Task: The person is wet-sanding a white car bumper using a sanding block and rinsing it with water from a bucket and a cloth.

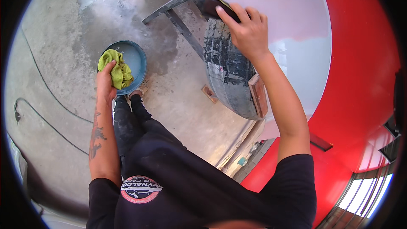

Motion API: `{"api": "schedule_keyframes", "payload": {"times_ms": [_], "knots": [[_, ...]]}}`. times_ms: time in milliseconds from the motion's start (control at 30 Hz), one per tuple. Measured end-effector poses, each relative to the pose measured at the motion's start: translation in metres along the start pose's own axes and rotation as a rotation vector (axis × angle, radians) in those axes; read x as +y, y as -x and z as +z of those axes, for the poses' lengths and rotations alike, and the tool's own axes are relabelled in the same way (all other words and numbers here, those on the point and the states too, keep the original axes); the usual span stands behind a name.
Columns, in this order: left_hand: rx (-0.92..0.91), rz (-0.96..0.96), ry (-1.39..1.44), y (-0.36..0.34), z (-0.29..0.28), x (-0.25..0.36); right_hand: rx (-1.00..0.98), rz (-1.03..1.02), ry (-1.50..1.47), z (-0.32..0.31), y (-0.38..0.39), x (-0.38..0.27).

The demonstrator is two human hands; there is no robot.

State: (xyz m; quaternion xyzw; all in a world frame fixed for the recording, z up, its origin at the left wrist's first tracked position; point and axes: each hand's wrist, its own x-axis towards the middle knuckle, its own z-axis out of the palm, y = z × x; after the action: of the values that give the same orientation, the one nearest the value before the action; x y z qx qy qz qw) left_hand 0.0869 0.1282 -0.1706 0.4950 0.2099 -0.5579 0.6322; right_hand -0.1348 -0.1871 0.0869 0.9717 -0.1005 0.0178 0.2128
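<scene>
My left hand (106, 82) grips a crumpled yellow-green cloth (117, 68) held over a round blue basin (136, 61) on the concrete floor. My right hand (248, 29) presses a dark sanding block (216, 6) flat against a large white panel (275, 4), near the panel's lower edge. The panel joins red bodywork (360, 59) on the right. A black tyre (227, 70) stands just below the right hand.
A grey metal stand (178, 12) props the panel beside the tyre. A wooden block (257, 95) leans on the tyre. A thin black cable (46, 89) runs across the wet concrete floor (63, 38) at the left. My dark trousers and shoes (135, 93) are by the basin.
</scene>
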Motion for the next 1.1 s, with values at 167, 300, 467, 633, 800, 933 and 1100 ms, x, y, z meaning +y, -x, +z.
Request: {"api": "schedule_keyframes", "payload": {"times_ms": [167, 300, 467, 633, 800, 933, 1100], "knots": [[0.029, 0.017, 0.024, 0.005, -0.02, 0.003, -0.129, -0.057, 0.047, -0.024, 0.101, 0.018], [0.049, 0.006, 0.078, 0.012, -0.029, 0.008, -0.01, -0.073, 0.057, 0.018, -0.004, 0.011], [0.018, -0.012, 0.058, 0.013, -0.012, -0.002, 0.073, 0.049, 0.029, 0.039, -0.114, -0.013], [0.009, -0.013, 0.098, 0.01, -0.029, -0.008, -0.083, -0.011, 0.015, -0.003, 0.07, 0.002], [0.023, -0.034, 0.155, 0.007, -0.053, -0.001, -0.205, -0.068, -0.011, -0.025, 0.093, 0.014], [0.055, 0.01, 0.13, -0.001, -0.048, -0.001, 0.006, -0.032, 0.036, 0.024, -0.032, 0.013], [-0.006, -0.002, 0.055, -0.003, -0.037, -0.001, 0.147, 0.007, -0.061, 0.039, -0.038, 0.018]]}}
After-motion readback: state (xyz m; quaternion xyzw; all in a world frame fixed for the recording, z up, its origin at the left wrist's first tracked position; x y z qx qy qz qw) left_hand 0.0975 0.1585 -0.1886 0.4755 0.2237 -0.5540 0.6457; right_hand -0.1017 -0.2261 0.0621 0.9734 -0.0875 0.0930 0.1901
